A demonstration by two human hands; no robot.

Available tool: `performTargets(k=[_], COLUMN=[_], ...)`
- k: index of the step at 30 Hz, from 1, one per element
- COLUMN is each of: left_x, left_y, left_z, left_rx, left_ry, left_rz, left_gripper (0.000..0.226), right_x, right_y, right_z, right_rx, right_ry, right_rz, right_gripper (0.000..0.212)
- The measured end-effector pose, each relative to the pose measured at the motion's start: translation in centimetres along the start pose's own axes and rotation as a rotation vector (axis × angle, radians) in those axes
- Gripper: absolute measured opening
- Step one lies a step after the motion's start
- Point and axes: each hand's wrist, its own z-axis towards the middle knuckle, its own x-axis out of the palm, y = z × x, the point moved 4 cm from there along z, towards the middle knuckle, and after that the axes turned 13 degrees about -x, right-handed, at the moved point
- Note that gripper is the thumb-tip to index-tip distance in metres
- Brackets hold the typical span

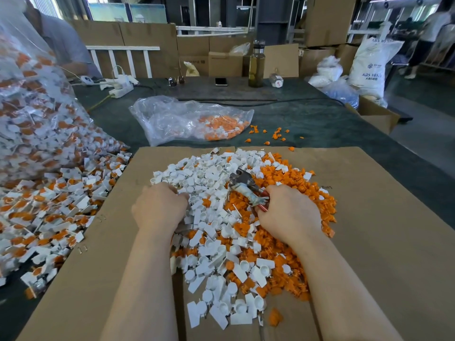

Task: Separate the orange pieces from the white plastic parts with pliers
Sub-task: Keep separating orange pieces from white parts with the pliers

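Observation:
A heap of separated white plastic parts (pixel 209 183) and orange pieces (pixel 305 190) lies on a flat sheet of cardboard (pixel 384 232). My right hand (pixel 288 212) grips the red handles of the pliers (pixel 242 184), whose metal jaws point up-left over the heap. My left hand (pixel 158 207) rests on the heap's left side with its fingers curled into the white parts; what it holds is hidden. Unseparated white-and-orange parts (pixel 49 215) spill from a large clear bag (pixel 29 114) at the left.
A smaller clear bag (pixel 187 119) with orange pieces lies behind the cardboard, with loose orange bits (pixel 275 135) beside it. Further back on the dark table stand a bottle (pixel 256 65), a phone (pixel 220 81) and a power strip (pixel 120 87). Cardboard boxes and white sacks (pixel 369 67) surround the table.

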Motion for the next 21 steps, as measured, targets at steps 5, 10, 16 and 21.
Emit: performTargets(k=[5,10,16,21], left_x=[-0.3,-0.3,-1.2,-0.5], left_y=[-0.1,0.2,-1.0,-3.5], left_z=[-0.3,-0.2,-1.7,-4.3], left_rx=[0.007,-0.044,0.109,0.187], left_ry=[0.012,0.024,0.014,0.419], left_rz=[-0.220,-0.390,-0.694,-1.005], left_gripper=[0.011,0.008,0.021,0.018], right_x=[0.0,-0.1,-0.5,-1.2], right_y=[0.2,0.2,-0.2,-0.3], right_z=[0.1,0.1,0.2,0.3], right_rx=[-0.014,-0.005,0.023,0.020], right_ry=[-0.009,-0.038,-0.150,-0.265], right_rz=[0.032,0.047,0.182,0.506], right_gripper=[0.012,0.015,0.018,0.014])
